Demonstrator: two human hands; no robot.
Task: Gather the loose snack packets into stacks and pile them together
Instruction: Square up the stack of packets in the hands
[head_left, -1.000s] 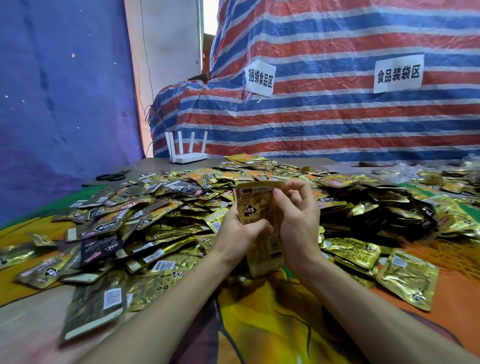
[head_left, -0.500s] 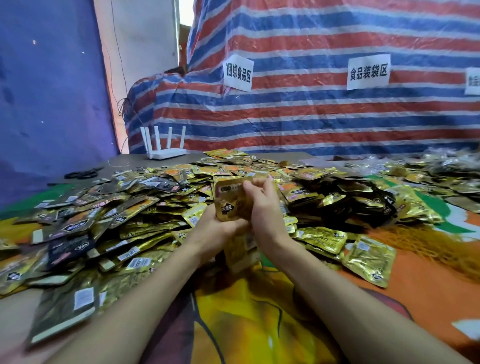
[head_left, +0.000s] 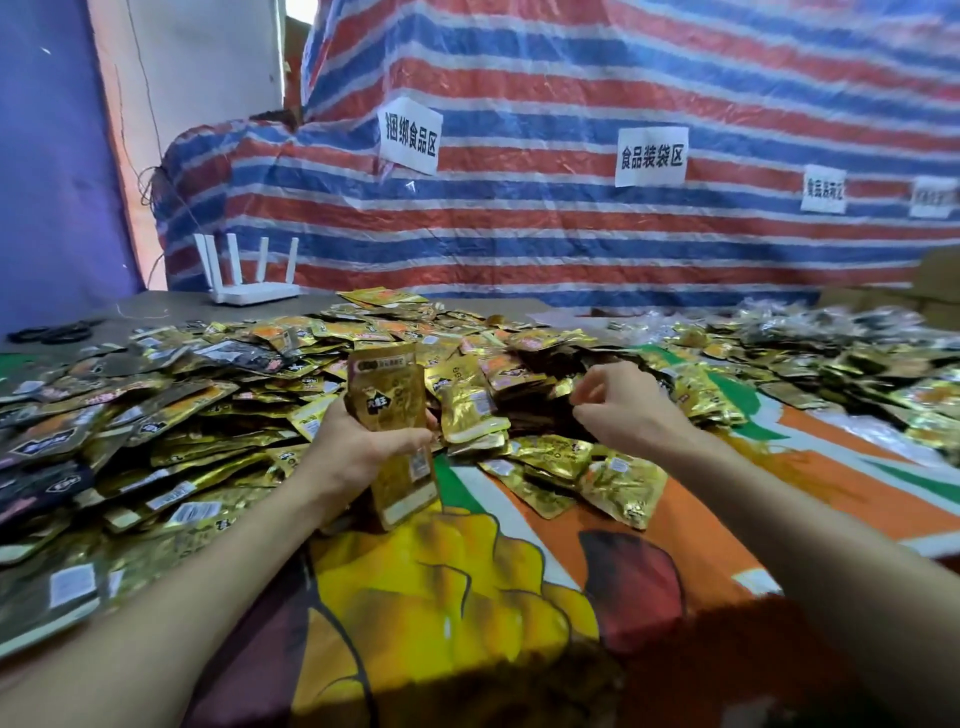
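My left hand grips a stack of gold snack packets, held upright above the table's near middle. My right hand is off the stack and hovers over the loose packets to the right, with its fingers loosely curled and nothing in them. A broad heap of loose gold and dark packets covers the table's left and centre. A few single gold packets lie just below my right wrist.
A colourful printed cloth covers the near table. More packets lie at the far right. A white router and black scissors sit at the back left. A striped tarpaulin with paper signs stands behind.
My right hand has let go of the stack and moved right over the loose packets. The left hand keeps the stack. The view has swung to the right.
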